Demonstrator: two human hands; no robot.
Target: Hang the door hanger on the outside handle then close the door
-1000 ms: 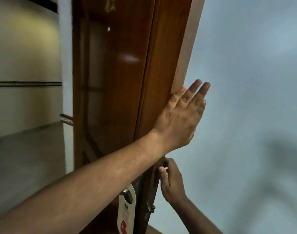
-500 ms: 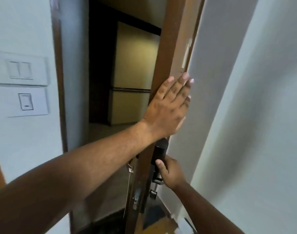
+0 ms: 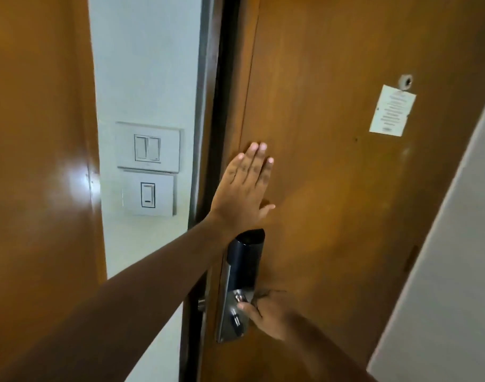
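Note:
The brown wooden door (image 3: 332, 216) stands almost against its frame, with only a narrow dark gap (image 3: 219, 133) left along its latch edge. My left hand (image 3: 245, 188) lies flat on the door's inner face near that edge, fingers straight and holding nothing. Below it is the dark and silver lock plate (image 3: 235, 285). My right hand (image 3: 268, 315) is wrapped around the inside handle at the plate's lower part, and the handle itself is mostly covered. The door hanger and the outside handle are hidden behind the door.
Two white switch plates (image 3: 149, 146) (image 3: 148, 194) sit on the wall left of the frame. A glossy wooden panel (image 3: 37, 161) fills the far left. A paper notice (image 3: 392, 110) and a peephole (image 3: 406, 81) are on the door. A white wall (image 3: 456, 271) runs along the right.
The door has swung from wide open to nearly shut. The hanger on the outside handle has gone out of sight. Both hands stayed on the door and moved with it.

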